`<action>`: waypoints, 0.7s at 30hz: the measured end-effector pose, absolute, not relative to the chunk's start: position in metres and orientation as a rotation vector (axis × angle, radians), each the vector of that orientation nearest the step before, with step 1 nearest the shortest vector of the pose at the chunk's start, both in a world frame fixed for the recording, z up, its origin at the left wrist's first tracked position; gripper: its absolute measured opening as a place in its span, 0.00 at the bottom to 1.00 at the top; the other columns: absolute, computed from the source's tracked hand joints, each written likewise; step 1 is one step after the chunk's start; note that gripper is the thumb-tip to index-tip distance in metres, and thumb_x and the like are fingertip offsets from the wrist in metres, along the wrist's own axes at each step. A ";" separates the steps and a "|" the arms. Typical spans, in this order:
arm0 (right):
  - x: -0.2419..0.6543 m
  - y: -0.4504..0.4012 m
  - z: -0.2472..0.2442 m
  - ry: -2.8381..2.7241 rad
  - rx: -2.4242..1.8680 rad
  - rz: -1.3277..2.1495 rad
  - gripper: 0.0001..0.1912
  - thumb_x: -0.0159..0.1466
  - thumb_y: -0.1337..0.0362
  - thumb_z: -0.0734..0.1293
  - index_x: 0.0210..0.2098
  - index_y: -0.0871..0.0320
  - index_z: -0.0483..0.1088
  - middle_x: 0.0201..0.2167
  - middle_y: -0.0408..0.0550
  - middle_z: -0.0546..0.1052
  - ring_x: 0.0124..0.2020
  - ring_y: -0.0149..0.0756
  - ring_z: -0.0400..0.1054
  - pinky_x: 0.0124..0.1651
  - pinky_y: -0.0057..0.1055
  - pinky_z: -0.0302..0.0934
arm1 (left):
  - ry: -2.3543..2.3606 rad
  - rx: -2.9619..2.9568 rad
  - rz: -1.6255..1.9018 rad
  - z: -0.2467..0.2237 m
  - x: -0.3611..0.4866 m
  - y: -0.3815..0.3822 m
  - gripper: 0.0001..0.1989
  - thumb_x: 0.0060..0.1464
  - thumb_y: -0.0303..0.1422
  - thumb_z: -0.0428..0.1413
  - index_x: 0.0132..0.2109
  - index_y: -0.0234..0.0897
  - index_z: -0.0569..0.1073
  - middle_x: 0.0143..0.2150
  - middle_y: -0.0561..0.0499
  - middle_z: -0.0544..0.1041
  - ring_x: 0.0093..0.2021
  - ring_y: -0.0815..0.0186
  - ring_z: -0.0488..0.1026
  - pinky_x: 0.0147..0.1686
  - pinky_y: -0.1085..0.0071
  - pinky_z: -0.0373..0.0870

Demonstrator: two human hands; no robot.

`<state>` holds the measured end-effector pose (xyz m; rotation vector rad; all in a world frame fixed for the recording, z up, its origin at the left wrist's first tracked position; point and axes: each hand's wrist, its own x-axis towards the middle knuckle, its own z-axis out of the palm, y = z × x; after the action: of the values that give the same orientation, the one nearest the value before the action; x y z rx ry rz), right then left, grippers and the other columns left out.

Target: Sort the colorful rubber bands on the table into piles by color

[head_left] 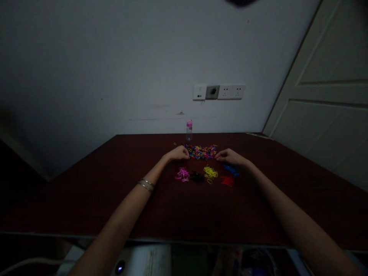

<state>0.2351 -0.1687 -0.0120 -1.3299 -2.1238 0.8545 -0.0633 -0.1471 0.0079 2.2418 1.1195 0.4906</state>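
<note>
A heap of mixed coloured bands (201, 152) lies on the dark red table. At its left edge is my left hand (179, 153), its fingers curled together; what they hold, if anything, is too small to tell. My right hand (227, 156) touches the heap's right edge with fingertips pressed together, their content also unclear. Nearer to me lie separate piles: pink bands (183, 174), black bands (197, 176), yellow bands (211, 172), red bands (227, 181) and blue bands (230, 169). The blue pile is just below my right hand.
Behind the heap a clear bottle with a pink cap (189, 131) stands near the wall. One loose yellow band (174, 143) lies left of the heap. Wall sockets (230, 92) are above the table (100, 191). A panelled door (327, 96) is at the right.
</note>
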 end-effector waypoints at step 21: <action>0.198 -0.179 -0.011 -2.216 -1.207 0.482 0.09 0.55 0.68 0.62 0.33 0.60 0.73 0.34 0.47 0.75 0.37 0.35 0.68 0.44 0.32 0.61 | 1.038 1.879 0.567 0.009 -0.064 -0.151 0.13 0.41 0.38 0.57 0.30 0.30 0.76 0.15 0.56 0.63 0.15 0.77 0.54 0.14 0.77 0.46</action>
<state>0.1982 -0.1794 -0.0109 -1.2072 -2.2165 0.4823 -0.0635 -0.1507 0.0088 1.8791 1.0383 0.5673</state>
